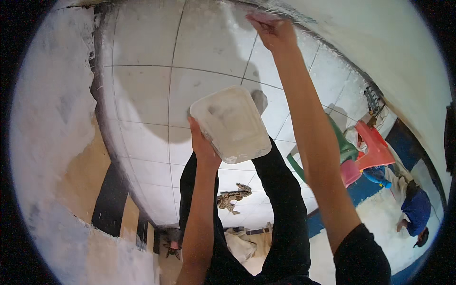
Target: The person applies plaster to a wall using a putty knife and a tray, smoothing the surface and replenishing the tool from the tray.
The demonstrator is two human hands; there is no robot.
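Observation:
My left hand (205,146) grips the left side of a white, rounded square plastic tub (259,121), tilted so that I look into it. Whitish, paste-like stuff coats its inside. Stretched far ahead, my right hand (274,33) is closed at the foot of the pale wall (380,42), close to the floor's edge. Its fingers are pressed together around something pinkish and blurred, too smeared to name. Rough white streaks mark the wall's lower edge beside that hand.
White floor tiles (142,95) carry white smears. On the right stand a green plastic thing (343,142) and a red plastic chair-like piece (373,142). A crumpled cloth (233,197) lies between my legs. Another person (417,211) in blue is at the far right. A patchy wall (52,118) rises left.

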